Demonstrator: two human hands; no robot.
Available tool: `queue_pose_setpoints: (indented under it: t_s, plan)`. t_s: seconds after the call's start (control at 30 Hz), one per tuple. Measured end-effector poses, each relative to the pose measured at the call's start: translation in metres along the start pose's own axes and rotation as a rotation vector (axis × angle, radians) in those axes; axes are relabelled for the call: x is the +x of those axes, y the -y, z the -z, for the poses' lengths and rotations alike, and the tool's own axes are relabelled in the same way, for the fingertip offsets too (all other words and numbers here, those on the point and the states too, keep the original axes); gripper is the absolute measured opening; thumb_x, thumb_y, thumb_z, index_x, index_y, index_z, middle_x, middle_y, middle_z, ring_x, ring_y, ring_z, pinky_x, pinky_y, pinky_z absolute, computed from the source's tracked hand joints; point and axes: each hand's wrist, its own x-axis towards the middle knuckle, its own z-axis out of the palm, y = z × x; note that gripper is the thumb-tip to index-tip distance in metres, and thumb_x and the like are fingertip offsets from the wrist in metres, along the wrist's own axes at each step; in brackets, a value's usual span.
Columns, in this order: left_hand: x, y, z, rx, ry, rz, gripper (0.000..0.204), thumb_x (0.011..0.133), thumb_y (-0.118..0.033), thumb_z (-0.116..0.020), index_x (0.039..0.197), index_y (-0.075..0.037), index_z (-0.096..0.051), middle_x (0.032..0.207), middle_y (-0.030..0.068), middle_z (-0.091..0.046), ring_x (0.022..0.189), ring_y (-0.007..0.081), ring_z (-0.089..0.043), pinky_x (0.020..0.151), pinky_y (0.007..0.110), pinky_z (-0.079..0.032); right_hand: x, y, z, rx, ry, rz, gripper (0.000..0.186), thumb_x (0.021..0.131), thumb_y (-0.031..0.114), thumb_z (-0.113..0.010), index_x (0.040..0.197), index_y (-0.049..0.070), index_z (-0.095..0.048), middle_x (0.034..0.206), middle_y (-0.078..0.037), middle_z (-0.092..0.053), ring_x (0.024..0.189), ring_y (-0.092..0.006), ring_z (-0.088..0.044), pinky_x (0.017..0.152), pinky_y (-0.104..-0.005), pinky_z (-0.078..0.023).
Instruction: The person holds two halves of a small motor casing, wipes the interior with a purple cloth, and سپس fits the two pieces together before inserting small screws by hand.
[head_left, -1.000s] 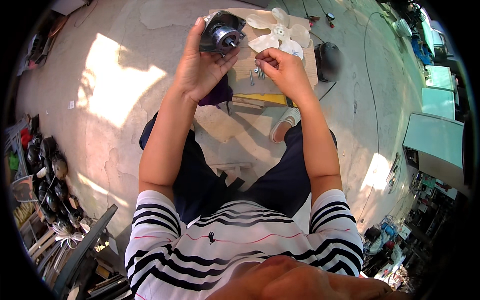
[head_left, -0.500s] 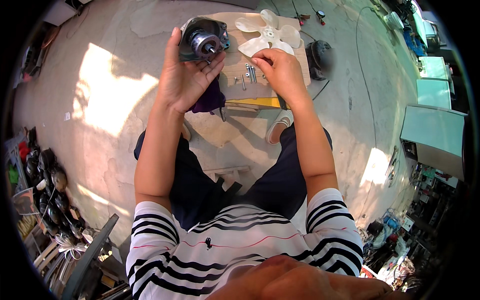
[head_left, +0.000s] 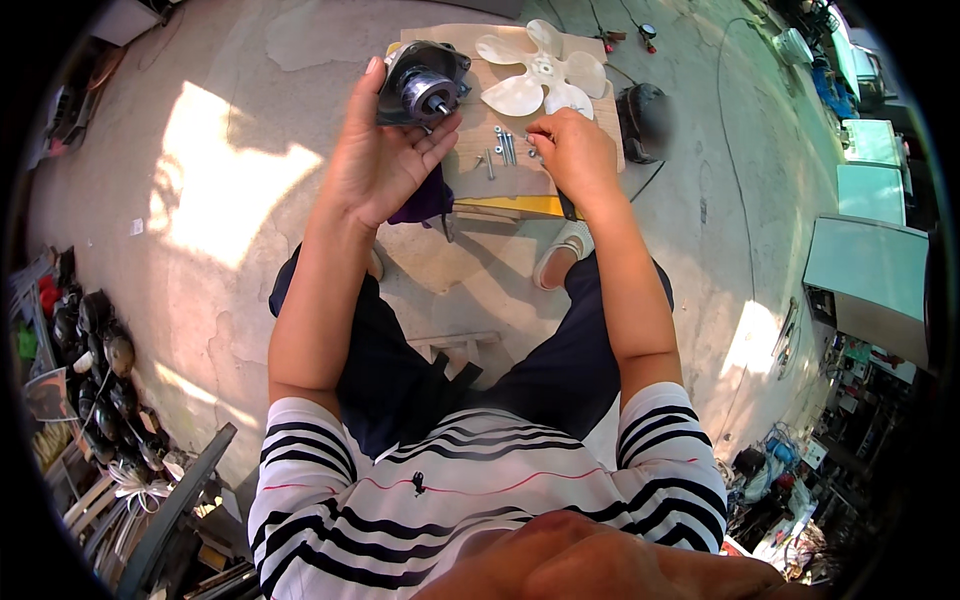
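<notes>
My left hand holds a dark metal motor housing, whose shiny cylindrical hub and shaft face up, above the left side of a wooden board. My right hand is closed in a pinch over the board; a small metal piece shows at its fingertips, too small to name. Beside those fingers lie several bolts and small nuts. A white five-bladed plastic fan lies at the back of the board, and a purple cloth hangs below my left hand.
A black cylindrical machine stands right of the board, with hoses and gauges behind. Pale green cabinets are along the right. Bundled black parts and scrap lengths line the left. My legs are spread below the board.
My right hand's fingertips have moved down and right, from near the fan blade to among the bolts and nuts. The motor in my left hand has shifted slightly since the last frame.
</notes>
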Motion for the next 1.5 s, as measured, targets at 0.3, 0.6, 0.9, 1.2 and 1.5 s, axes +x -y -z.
queue_pose_setpoints:
  t_s: [0.3,0.6,0.9,1.2,1.5]
  plan:
    - [0.001,0.005,0.000,0.085,-0.036,0.011,0.081,0.087,-0.066,-0.062,0.137,-0.003,-0.047,0.129,0.0177,-0.053,0.123,0.0303,-0.053,0.110,0.042,-0.041,0.005,0.010,-0.009,-0.034,-0.008,0.001,0.011,0.084,0.019,-0.072,0.092,0.012,-0.075,0.092,-0.007,-0.067,0.085,-0.0270,-0.067,0.071,-0.0411,-0.052]
    - [-0.001,0.013,-0.005,0.108,-0.012,0.028,0.071,0.089,-0.063,-0.061,0.131,-0.006,-0.053,0.118,0.0130,-0.060,0.110,0.0241,-0.060,0.100,0.038,-0.050,0.007,0.034,0.009,1.049,-0.130,-0.038,0.012,0.092,0.011,-0.071,0.101,0.003,-0.070,0.092,0.002,-0.066,0.079,-0.0049,-0.056,0.071,-0.0216,-0.046]
    - [-0.001,0.016,-0.007,0.082,0.035,0.088,0.074,0.085,-0.061,-0.067,0.133,-0.008,-0.051,0.122,0.0115,-0.056,0.111,0.0200,-0.055,0.108,0.036,-0.042,0.008,0.040,-0.001,1.051,-0.104,-0.027,0.014,0.088,0.009,-0.072,0.100,0.002,-0.072,0.090,0.000,-0.063,0.076,-0.0073,-0.056,0.069,-0.0225,-0.046]
    - [0.001,0.018,-0.007,0.107,0.020,0.067,0.069,0.091,-0.063,-0.058,0.127,-0.004,-0.055,0.115,0.0101,-0.061,0.105,0.0189,-0.061,0.102,0.035,-0.049,0.004,0.049,0.003,0.649,-0.298,0.177,0.013,0.086,0.005,-0.071,0.099,0.005,-0.072,0.091,-0.004,-0.064,0.072,-0.0111,-0.060,0.064,-0.0256,-0.048]
    - [0.001,0.014,-0.005,0.092,0.010,0.060,0.079,0.089,-0.068,-0.057,0.131,-0.001,-0.051,0.120,0.0160,-0.058,0.111,0.0254,-0.060,0.106,0.039,-0.047,0.008,0.035,-0.003,1.072,0.004,-0.063,0.018,0.096,0.013,-0.063,0.110,0.002,-0.068,0.094,-0.001,-0.068,0.078,-0.0056,-0.058,0.066,-0.0210,-0.045]
